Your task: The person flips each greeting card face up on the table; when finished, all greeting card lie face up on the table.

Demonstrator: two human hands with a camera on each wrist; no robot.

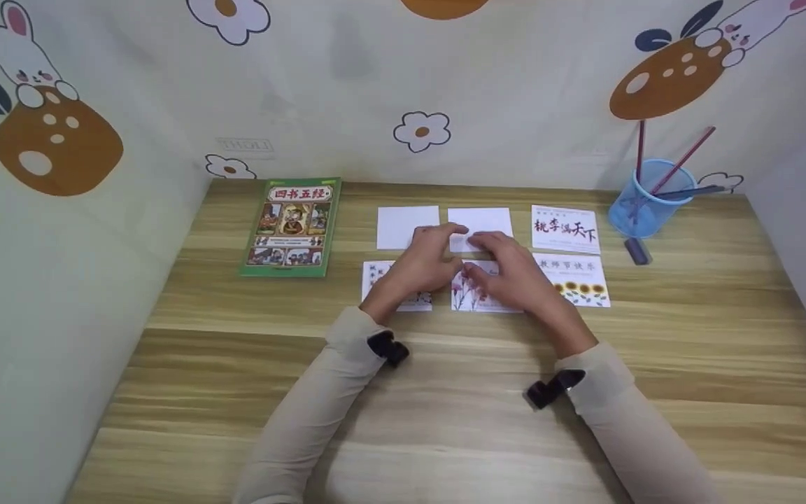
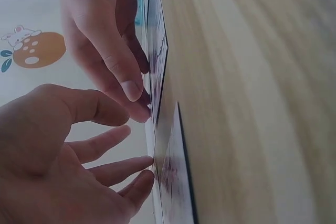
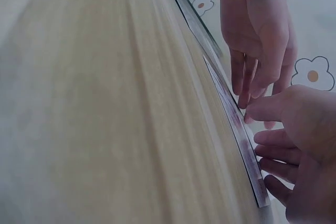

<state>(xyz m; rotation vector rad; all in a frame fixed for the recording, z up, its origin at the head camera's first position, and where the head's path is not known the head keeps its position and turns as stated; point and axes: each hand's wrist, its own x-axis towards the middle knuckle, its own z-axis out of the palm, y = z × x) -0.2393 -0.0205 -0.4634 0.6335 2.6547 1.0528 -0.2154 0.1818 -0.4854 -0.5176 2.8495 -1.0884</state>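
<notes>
My left hand (image 1: 422, 264) and right hand (image 1: 509, 269) meet over the flower card (image 1: 469, 297), which lies flat on the counter (image 1: 445, 392) just right of the green book (image 1: 291, 225). Fingers of both are loosely spread, touching card edges, gripping nothing. I could nudge neighbouring cards out of line, or crease this one while lifting it.

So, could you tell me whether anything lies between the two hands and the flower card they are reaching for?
Nothing visible does: the left hand and right hand already rest on the flower card, fingertips touching it.
</notes>
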